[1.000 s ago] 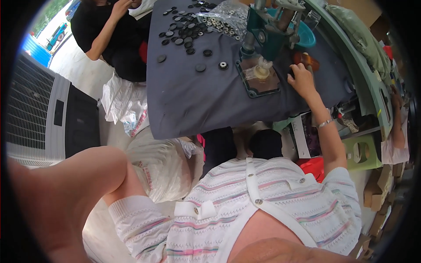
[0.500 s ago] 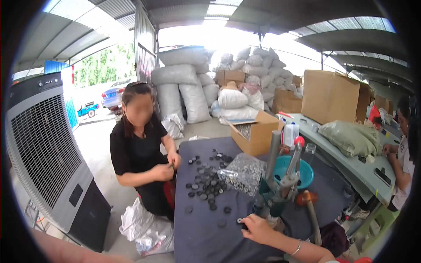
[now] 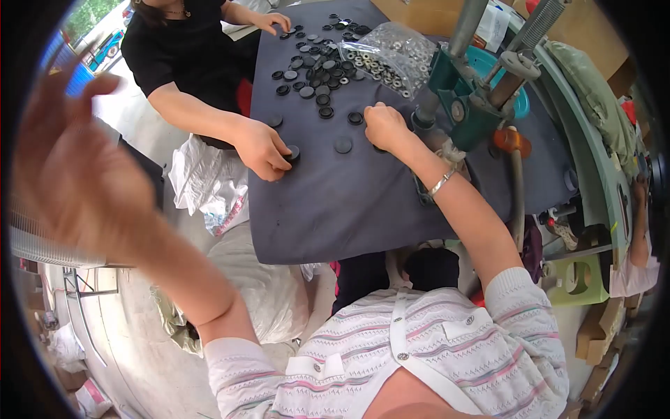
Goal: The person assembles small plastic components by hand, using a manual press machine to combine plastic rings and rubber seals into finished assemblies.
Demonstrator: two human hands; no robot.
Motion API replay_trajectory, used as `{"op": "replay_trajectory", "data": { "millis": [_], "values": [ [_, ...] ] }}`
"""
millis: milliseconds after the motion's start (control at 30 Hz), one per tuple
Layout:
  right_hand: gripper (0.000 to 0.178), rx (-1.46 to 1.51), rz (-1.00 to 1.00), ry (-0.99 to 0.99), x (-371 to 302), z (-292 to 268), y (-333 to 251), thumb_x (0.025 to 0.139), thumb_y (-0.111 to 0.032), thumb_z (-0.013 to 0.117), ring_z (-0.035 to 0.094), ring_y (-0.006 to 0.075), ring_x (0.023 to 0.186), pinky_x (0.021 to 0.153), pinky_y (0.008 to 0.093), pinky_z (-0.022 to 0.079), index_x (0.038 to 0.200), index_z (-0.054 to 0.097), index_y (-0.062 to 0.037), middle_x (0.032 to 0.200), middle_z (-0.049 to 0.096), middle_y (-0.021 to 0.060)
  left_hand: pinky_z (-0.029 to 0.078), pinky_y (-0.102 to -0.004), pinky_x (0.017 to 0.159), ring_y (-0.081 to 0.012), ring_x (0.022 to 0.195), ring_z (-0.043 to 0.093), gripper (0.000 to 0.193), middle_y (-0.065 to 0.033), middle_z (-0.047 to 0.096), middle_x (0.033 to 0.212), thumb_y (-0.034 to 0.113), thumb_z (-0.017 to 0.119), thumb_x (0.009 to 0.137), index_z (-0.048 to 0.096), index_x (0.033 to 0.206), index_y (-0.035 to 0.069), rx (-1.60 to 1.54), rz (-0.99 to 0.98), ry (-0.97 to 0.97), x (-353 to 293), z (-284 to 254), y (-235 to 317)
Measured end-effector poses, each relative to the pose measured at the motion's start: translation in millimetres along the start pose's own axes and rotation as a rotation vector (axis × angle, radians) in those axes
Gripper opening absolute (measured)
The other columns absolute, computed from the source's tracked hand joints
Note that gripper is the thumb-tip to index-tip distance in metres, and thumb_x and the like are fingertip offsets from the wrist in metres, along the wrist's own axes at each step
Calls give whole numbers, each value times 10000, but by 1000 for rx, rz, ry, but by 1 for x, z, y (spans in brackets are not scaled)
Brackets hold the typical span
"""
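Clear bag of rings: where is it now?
The clear bag lies upper middle in the head view, right of the dark discs, left of the green press.

A crumpled white plastic bag (image 3: 206,178) sits on the floor (image 3: 143,342), with a green stool (image 3: 581,283) and, probably, cardboard (image 3: 601,313) at right.

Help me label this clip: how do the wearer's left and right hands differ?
The left hand is raised, left of the table; the right hand is over the table, beside a black disc. The left hand looks larger and blurred; the right hand looks smaller and sharper. Both are bare.
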State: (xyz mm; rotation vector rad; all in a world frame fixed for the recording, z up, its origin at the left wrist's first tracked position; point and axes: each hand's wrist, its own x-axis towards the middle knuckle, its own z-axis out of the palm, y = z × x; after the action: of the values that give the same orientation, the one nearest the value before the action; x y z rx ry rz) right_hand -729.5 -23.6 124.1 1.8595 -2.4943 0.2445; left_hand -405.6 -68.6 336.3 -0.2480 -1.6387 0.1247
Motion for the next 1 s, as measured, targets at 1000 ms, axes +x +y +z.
{"op": "replay_trajectory", "data": {
  "millis": [1000],
  "values": [
    [325, 77, -400, 9, 107, 23, -54, 780, -153, 679, 576, 314, 1081, 920, 421, 472, 1096, 655, -82, 1092, 634, 118, 499, -384, 798, -285, 934, 577, 305, -86, 657, 969, 87, 745, 667, 682, 962, 37, 255, -977, -680, -234, 97, 43]
  ]
}}
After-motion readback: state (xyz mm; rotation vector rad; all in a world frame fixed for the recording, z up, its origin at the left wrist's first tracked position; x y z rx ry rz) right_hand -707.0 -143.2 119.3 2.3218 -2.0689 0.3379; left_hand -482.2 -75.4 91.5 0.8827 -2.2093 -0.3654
